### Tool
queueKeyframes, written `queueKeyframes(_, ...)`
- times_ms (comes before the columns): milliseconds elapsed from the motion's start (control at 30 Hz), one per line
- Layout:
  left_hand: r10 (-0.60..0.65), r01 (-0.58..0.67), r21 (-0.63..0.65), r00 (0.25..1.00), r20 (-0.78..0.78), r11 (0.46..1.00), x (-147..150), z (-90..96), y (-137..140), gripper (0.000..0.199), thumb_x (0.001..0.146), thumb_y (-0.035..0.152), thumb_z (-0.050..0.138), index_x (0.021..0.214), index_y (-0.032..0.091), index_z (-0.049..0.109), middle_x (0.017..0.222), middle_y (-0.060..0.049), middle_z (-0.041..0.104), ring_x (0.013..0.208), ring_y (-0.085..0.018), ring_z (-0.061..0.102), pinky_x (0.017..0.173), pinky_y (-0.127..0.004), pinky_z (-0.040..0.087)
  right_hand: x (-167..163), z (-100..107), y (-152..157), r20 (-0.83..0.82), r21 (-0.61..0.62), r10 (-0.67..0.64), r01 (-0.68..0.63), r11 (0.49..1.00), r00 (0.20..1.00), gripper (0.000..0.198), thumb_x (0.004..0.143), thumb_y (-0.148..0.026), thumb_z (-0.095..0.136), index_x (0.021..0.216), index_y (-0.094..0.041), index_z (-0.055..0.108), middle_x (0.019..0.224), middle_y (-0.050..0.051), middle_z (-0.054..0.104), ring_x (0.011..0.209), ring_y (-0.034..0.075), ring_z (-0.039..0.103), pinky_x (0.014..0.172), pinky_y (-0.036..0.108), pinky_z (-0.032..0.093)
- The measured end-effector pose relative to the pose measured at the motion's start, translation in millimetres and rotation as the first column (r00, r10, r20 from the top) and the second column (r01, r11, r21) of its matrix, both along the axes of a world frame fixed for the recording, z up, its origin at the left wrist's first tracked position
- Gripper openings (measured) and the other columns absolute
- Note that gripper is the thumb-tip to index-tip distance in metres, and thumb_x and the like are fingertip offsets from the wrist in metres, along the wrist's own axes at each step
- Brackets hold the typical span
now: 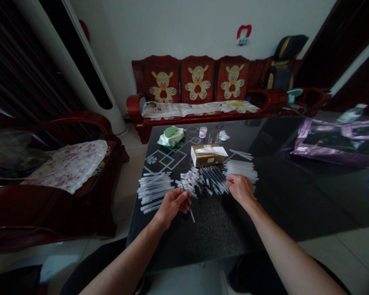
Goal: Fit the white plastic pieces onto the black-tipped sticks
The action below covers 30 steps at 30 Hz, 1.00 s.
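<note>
My left hand (174, 203) is closed on a thin dark pen refill (192, 214), which slants down toward me with a pale lower end. Beside that hand lies a pile of translucent white pen tubes (155, 189). My right hand (241, 189) has its fingers pinched together at the near left side of another pile of whitish tubes (241, 168); what they hold is hidden. Between my hands lie small white and black pen caps (191, 179) and a bunch of dark refills (215, 178).
Behind the piles stand a gold tissue box (208, 159), a green wipes pack (171, 137), a small cup (203, 131) and a crumpled tissue (223, 135). A purple-edged clear bag (313, 143) rests on the dark table's right. A wooden sofa (135, 82) stands beyond.
</note>
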<state>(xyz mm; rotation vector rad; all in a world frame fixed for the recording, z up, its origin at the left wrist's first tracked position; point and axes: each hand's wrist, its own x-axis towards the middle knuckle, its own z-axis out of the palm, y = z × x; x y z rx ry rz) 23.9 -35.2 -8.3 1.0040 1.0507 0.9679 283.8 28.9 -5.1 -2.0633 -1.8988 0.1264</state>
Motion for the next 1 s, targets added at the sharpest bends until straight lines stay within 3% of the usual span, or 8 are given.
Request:
queueKeyframes(200,-0.001,0.001,-0.002,1.000,0.016,1.000,-1.3,1.4,0.4,0.037,0.076,0.047,0.063,0.087,0.012,0.061,0.070,-0.003,0.063,0.052,-0.009,0.056,0.048,-0.020,0.045,42.9,11.2,3.0,0.128,-0.120,-0.134,0.150,0.981,0.983,0.018,0.074,-0.025,0.058,0.076,-0.022,0.075,0.085,0.011,0.072,0.080,0.025,0.066,0.060,0.029,0.042)
queueKeyframes(500,-0.062,0.062,0.013,0.998,0.008,0.998,2.4,-2.7,-1.4,0.036,0.078,0.048,0.062,0.088,0.013,0.062,0.069,-0.002,0.062,0.051,-0.009,0.056,0.047,-0.019,0.045,51.5,-0.6,-1.0,0.190,-0.246,0.024,0.024,0.969,0.981,0.008,0.066,-0.017,0.063,0.066,-0.019,0.070,0.081,0.010,0.072,0.081,0.024,0.067,0.059,0.027,0.043)
queueKeyframes(633,-0.127,0.127,0.002,0.992,-0.010,0.992,5.8,-0.5,-3.7,0.037,0.078,0.048,0.062,0.086,0.012,0.063,0.065,-0.002,0.061,0.048,-0.008,0.055,0.045,-0.018,0.044,30.1,2.9,-5.1,-0.164,-0.237,0.032,-0.071,0.969,0.986,0.006,0.066,-0.018,0.060,0.061,-0.018,0.063,0.062,0.006,0.068,0.059,0.019,0.064,0.049,0.024,0.041)
queueKeyframes(667,-0.150,0.150,0.000,0.989,-0.014,0.989,7.0,-0.2,-4.5,0.037,0.078,0.048,0.062,0.085,0.012,0.063,0.064,-0.002,0.061,0.047,-0.008,0.054,0.044,-0.018,0.043,21.5,5.0,-7.4,-0.372,-0.251,0.024,-0.126,0.960,0.928,0.007,0.069,-0.023,0.060,0.064,-0.018,0.062,0.055,0.003,0.065,0.050,0.016,0.061,0.045,0.022,0.040)
queueKeyframes(733,-0.200,0.199,-0.007,0.980,-0.023,0.980,9.7,0.1,-6.3,0.037,0.078,0.048,0.063,0.083,0.011,0.064,0.062,-0.002,0.060,0.046,-0.008,0.053,0.043,-0.018,0.042,2.1,9.0,-12.9,-0.761,-0.254,-0.017,-0.274,0.927,0.648,0.016,0.073,-0.033,0.057,0.069,-0.018,0.057,0.051,0.000,0.062,0.039,0.012,0.055,0.038,0.021,0.038)
queueKeyframes(833,-0.282,0.282,-0.004,0.959,-0.037,0.959,13.5,0.6,-9.7,0.037,0.079,0.048,0.062,0.083,0.011,0.066,0.060,-0.002,0.059,0.045,-0.007,0.052,0.042,-0.017,0.040,-24.4,12.5,-19.7,-0.974,-0.126,-0.036,-0.396,0.910,0.226,0.021,0.074,-0.037,0.060,0.074,-0.017,0.055,0.054,0.000,0.064,0.042,0.013,0.058,0.040,0.023,0.046)
queueKeyframes(900,-0.328,0.329,0.004,0.944,-0.045,0.944,15.4,1.6,-12.1,0.037,0.080,0.048,0.061,0.083,0.012,0.067,0.060,-0.002,0.059,0.045,-0.007,0.052,0.042,-0.017,0.039,-34.5,12.7,-21.2,-0.994,-0.084,-0.050,-0.390,0.917,0.098,0.022,0.073,-0.036,0.063,0.076,-0.016,0.055,0.056,0.002,0.066,0.045,0.014,0.061,0.042,0.024,0.049)
queueKeyframes(1000,-0.369,0.370,0.009,0.928,-0.056,0.929,16.9,3.7,-14.8,0.038,0.080,0.049,0.060,0.084,0.012,0.068,0.060,-0.002,0.058,0.044,-0.007,0.051,0.042,-0.018,0.039,-39.1,11.3,-20.4,-0.998,-0.066,-0.058,-0.358,0.931,0.034,0.021,0.072,-0.034,0.065,0.076,-0.016,0.055,0.060,0.003,0.068,0.048,0.015,0.064,0.045,0.025,0.052)
